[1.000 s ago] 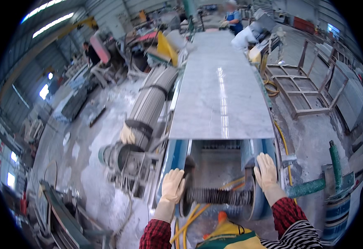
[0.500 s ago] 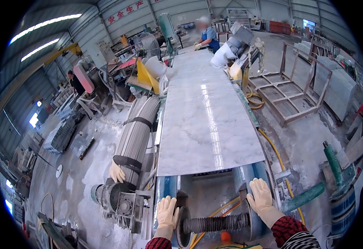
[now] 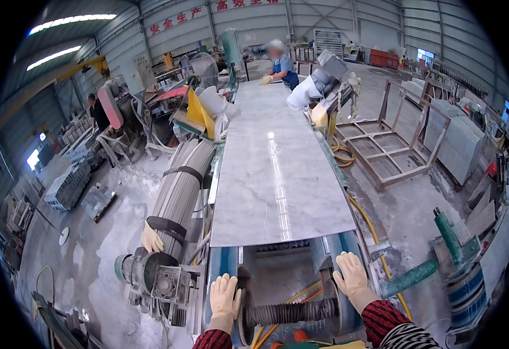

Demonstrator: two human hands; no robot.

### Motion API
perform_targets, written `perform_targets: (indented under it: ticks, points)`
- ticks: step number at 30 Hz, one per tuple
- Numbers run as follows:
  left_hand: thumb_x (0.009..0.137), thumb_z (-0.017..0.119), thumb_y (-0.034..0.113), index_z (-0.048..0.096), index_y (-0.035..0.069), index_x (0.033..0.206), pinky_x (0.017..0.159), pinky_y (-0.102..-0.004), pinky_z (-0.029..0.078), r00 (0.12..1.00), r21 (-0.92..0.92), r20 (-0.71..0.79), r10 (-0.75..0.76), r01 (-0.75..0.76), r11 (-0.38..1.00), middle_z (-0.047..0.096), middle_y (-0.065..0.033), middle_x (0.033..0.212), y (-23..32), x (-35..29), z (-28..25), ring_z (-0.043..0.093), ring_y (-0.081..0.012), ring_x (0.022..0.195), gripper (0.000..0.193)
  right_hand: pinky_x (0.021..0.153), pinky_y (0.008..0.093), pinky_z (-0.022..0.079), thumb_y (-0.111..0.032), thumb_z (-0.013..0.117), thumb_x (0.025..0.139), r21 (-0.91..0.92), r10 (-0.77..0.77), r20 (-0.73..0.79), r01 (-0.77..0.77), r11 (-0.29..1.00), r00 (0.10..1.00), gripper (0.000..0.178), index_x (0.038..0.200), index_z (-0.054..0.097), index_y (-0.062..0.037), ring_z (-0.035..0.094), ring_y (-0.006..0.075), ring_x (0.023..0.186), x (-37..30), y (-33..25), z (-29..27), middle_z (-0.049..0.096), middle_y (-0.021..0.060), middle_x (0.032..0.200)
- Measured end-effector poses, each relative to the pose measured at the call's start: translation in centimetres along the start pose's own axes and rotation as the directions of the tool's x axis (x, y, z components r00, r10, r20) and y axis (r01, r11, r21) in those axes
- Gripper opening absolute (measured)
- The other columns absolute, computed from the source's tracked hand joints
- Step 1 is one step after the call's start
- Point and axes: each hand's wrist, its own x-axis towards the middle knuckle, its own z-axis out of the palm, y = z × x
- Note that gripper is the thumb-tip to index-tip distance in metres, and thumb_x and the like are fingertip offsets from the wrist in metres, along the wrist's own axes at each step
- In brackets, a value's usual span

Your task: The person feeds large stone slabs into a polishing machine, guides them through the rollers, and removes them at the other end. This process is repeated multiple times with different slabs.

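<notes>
A long pale grey polished stone slab (image 3: 266, 203) lies flat on a conveyor machine and runs away from me. Its near edge rests over two blue belts, the left belt (image 3: 224, 264) and the right belt (image 3: 343, 243). My left hand (image 3: 223, 302), in a cream glove, lies flat on the left belt, fingers stretched out. On the right belt rests my right hand (image 3: 354, 283), gloved the same way, its fingers spread. Both hands are apart from the slab and hold nothing. Between them spans a dark ribbed shaft (image 3: 292, 312) at the machine's near end.
Left of the conveyor stands a motor (image 3: 144, 273), with a loose cream glove (image 3: 152, 238) and a strapped bundle of strips (image 3: 179, 198) beside it. A co-worker (image 3: 282, 67) stands at the slab's far end. To the right are green pipes (image 3: 408, 278) and a rusty frame (image 3: 391, 139).
The whole view has shifted, so the scene sits farther left and the far end lower. My hands stay flat on the belts, and the slab shows no clear movement relative to them.
</notes>
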Motion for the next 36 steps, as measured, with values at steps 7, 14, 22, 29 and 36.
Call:
perform_targets:
  ticks: [7, 14, 22, 29, 36]
  points:
    - [0.092, 0.071, 0.019, 0.061, 0.007, 0.134, 0.114, -0.0536, 0.039, 1.0, -0.007, -0.009, 0.0, 0.0, 1.0, 0.057, -0.0203, 0.14, -0.4, -0.5, 0.1, 0.052, -0.0448, 0.132, 0.044, 0.111, 0.0492, 0.044, -0.021, 0.074, 0.085, 0.078, 0.033, 0.036, -0.036, 0.996, 0.999, 0.046, 0.125, 0.06, -0.0026, 0.055, 0.0407, 0.122, -0.1, -0.6, -0.5, 0.062, 0.0194, 0.13]
    - [0.092, 0.071, 0.019, 0.061, 0.007, 0.132, 0.114, -0.0532, 0.039, 1.0, 0.009, -0.007, 0.007, -0.007, 1.0, 0.056, -0.0206, 0.14, -0.2, -0.6, 0.0, 0.051, -0.0451, 0.132, 0.043, 0.112, 0.0474, 0.044, -0.024, 0.074, 0.085, 0.029, 0.037, 0.049, -0.039, 0.999, 0.998, 0.048, 0.126, 0.062, -0.0023, 0.055, 0.0381, 0.122, -0.5, -0.4, 0.0, 0.062, 0.0182, 0.131]
    - [0.091, 0.073, 0.02, 0.062, 0.007, 0.129, 0.113, -0.0514, 0.039, 0.999, 0.064, -0.038, 0.016, -0.014, 0.998, 0.059, -0.0179, 0.135, 0.0, -0.9, 0.1, 0.052, -0.0408, 0.13, 0.041, 0.114, 0.0474, 0.043, -0.025, 0.073, 0.087, 0.033, 0.039, 0.032, -0.041, 0.999, 0.999, 0.046, 0.125, 0.063, -0.0031, 0.055, 0.0381, 0.126, -0.8, -0.7, -0.4, 0.062, 0.0181, 0.134]
    - [0.092, 0.073, 0.02, 0.062, 0.007, 0.132, 0.114, -0.0519, 0.039, 0.999, 0.076, -0.031, 0.017, -0.014, 0.997, 0.059, -0.0181, 0.138, -0.2, -1.2, 0.4, 0.052, -0.041, 0.131, 0.043, 0.115, 0.0483, 0.043, -0.024, 0.074, 0.087, 0.069, 0.056, 0.03, -0.058, 0.996, 0.998, 0.045, 0.126, 0.062, -0.0037, 0.055, 0.0393, 0.127, -1.1, -0.8, -0.7, 0.063, 0.0185, 0.135]
    - [0.092, 0.073, 0.02, 0.06, 0.008, 0.134, 0.114, -0.0516, 0.039, 0.999, 0.074, -0.026, 0.018, -0.016, 0.997, 0.058, -0.0182, 0.14, -0.2, -1.6, 0.3, 0.051, -0.0412, 0.132, 0.045, 0.112, 0.0477, 0.045, -0.021, 0.076, 0.084, 0.088, 0.057, 0.03, -0.059, 0.994, 0.998, 0.045, 0.123, 0.062, -0.0047, 0.056, 0.0382, 0.124, -1.1, -1.1, -1.2, 0.063, 0.0172, 0.132]
